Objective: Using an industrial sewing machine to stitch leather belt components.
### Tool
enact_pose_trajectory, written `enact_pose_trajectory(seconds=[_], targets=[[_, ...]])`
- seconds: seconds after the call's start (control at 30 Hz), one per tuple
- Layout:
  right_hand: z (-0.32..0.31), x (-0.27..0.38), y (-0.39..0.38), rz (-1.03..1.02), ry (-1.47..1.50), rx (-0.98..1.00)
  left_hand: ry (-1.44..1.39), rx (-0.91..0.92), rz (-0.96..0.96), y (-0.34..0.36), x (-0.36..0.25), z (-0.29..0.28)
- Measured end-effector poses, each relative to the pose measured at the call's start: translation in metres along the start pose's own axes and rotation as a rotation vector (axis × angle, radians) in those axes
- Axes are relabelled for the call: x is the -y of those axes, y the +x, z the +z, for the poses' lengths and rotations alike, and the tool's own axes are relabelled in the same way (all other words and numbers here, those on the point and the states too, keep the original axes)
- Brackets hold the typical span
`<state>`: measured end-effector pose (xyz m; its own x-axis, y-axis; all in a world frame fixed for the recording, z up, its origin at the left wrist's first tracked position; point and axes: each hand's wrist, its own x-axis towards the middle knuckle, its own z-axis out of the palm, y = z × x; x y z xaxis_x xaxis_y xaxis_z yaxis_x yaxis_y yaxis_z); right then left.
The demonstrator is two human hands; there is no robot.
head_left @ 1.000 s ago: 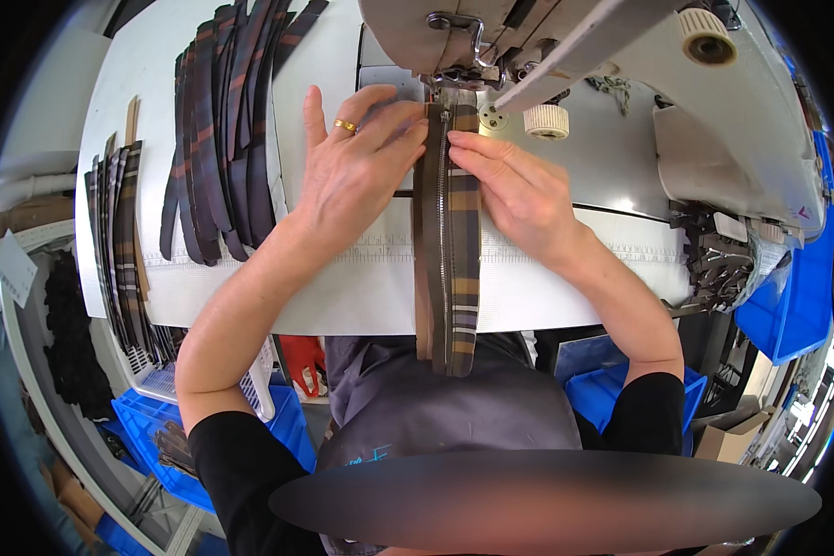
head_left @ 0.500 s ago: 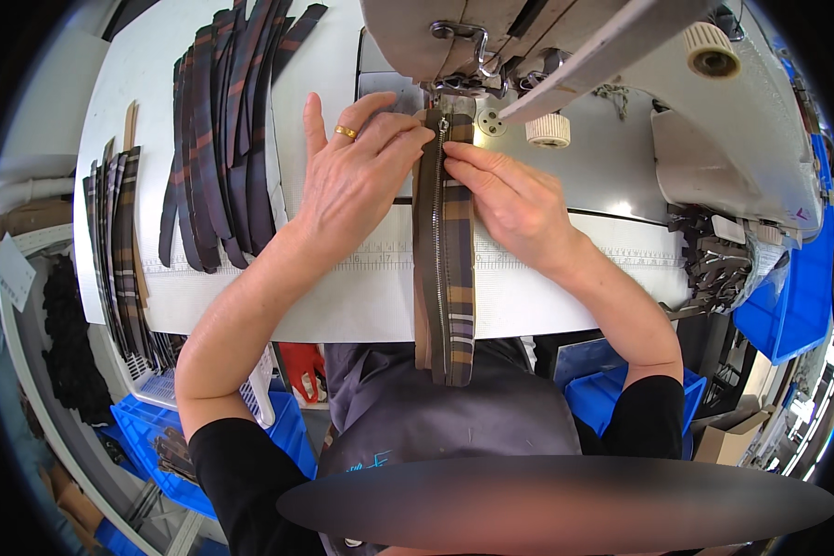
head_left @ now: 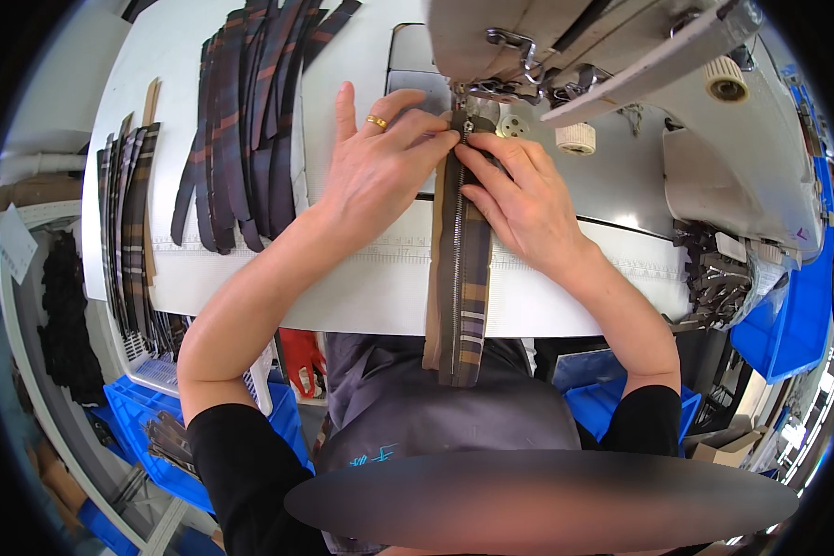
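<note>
A metal zipper (head_left: 457, 241) on dark tape runs lengthwise along a plaid fabric strip (head_left: 473, 287). Their far end lies at the sewing machine's needle area (head_left: 473, 91), while the near end hangs over the table edge onto my apron. My left hand (head_left: 385, 157), with a ring on it, pinches the strip's left side near the zipper's far end. From the right, my right hand (head_left: 519, 190) pinches the zipper close to its pull, thumb and fingers bent. The fingertips of both hands nearly meet there. The machine head hangs just beyond them.
Dark plaid strips (head_left: 250, 139) lie in a pile at the far left of the table, with another bundle of plaid strips (head_left: 132, 222) beside it. A ruler scale (head_left: 371, 250) crosses the white tabletop. Blue bins (head_left: 778, 324) stand right and below; gathered dark pieces (head_left: 713, 273) lie at right.
The right fingers have shifted from the strip's right edge onto the zipper near its pull. The strip's lower end has tilted slightly left. The whole view has shifted a little.
</note>
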<state>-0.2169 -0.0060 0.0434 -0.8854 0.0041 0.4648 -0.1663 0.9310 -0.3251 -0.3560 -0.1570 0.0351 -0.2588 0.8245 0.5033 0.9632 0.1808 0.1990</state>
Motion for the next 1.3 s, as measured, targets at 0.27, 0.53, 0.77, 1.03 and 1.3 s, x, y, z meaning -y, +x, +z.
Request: enact_pose_trajectory(seconds=[0.27,0.53,0.77,1.03,1.3], targets=[[0.000,0.006,0.001,-0.099,-0.213,-0.011,0.063,-0.035,-0.005,-0.002,-0.001,0.004],[-0.002,0.004,-0.001,-0.095,-0.212,-0.033,0.052,-0.098,-0.116,0.013,0.036,-0.060],[0.000,0.005,0.001,-0.076,-0.172,-0.049,0.119,-0.115,-0.581,0.008,0.177,-0.076],[0.001,0.001,-0.002,-0.100,-0.164,-0.058,0.357,0.058,-0.570,0.002,0.179,-0.069],[0.001,0.003,0.000,-0.122,-0.151,-0.079,-0.039,-0.473,-0.711,-0.023,0.181,-0.087]])
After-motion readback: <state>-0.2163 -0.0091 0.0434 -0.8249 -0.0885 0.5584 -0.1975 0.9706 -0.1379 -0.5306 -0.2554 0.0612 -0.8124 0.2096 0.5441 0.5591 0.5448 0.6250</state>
